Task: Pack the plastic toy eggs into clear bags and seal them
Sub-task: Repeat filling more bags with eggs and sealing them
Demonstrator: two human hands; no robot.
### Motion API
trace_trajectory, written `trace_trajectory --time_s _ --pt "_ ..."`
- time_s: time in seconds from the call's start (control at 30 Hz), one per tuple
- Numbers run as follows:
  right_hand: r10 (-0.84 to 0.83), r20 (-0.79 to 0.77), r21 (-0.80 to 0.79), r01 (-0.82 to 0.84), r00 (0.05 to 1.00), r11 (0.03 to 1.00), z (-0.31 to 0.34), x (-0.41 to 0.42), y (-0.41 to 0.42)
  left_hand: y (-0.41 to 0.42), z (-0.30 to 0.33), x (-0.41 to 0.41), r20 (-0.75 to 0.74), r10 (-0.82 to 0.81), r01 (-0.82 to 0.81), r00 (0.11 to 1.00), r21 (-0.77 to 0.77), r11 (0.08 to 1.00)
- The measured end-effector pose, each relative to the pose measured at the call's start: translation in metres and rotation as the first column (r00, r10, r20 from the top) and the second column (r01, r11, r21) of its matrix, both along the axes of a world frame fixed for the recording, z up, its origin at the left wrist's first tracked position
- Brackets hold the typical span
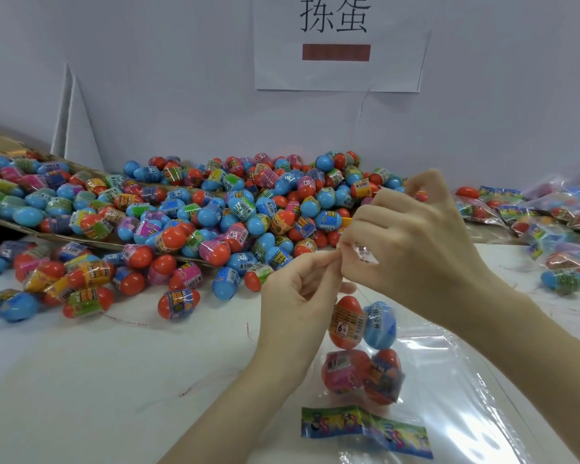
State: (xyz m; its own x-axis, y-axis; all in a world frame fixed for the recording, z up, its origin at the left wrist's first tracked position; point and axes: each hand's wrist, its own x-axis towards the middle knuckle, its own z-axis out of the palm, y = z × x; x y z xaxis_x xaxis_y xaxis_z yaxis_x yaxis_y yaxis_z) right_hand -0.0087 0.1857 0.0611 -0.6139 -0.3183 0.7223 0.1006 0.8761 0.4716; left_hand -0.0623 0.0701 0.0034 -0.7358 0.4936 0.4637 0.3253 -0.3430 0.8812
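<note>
A clear bag (362, 349) hangs above the white table with several toy eggs inside, red ones and a blue one (379, 324). My left hand (298, 289) and my right hand (412, 236) both pinch the bag's top edge, fingers closed on the plastic. A big heap of loose red and blue eggs (215, 209) lies beyond my hands, spilling off flattened cardboard. A colourful printed paper strip (365, 428) lies on the table below the bag.
A stack of flat clear bags (476, 403) lies under my right forearm. Filled bags (549, 216) pile up at the right. A paper sign (339, 41) hangs on the back wall. Cardboard (0, 222) edges the left.
</note>
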Motion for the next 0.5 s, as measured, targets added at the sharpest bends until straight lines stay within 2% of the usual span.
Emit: trace_trajectory --time_s 0.13,0.27,0.4,0.5 --pt "-0.028 -0.029 -0.127 0.024 0.999 0.992 -0.007 -0.002 -0.001 0.000 -0.001 0.000 0.014 0.000 0.000 1.000 0.006 1.000" --pt "-0.074 -0.020 -0.353 0.062 0.997 0.933 -0.004 0.001 0.010 -0.001 -0.003 -0.001 0.035 0.008 -0.007 0.999 -0.008 1.000" --pt "-0.151 -0.035 -0.636 0.095 0.988 0.766 -0.003 0.010 0.041 0.000 -0.004 -0.005 0.083 0.017 -0.017 0.996 0.011 1.000" --pt "-0.272 0.007 -0.830 0.157 0.962 0.534 -0.002 0.025 0.074 0.000 -0.003 -0.006 0.104 0.034 -0.035 0.994 0.001 0.999"
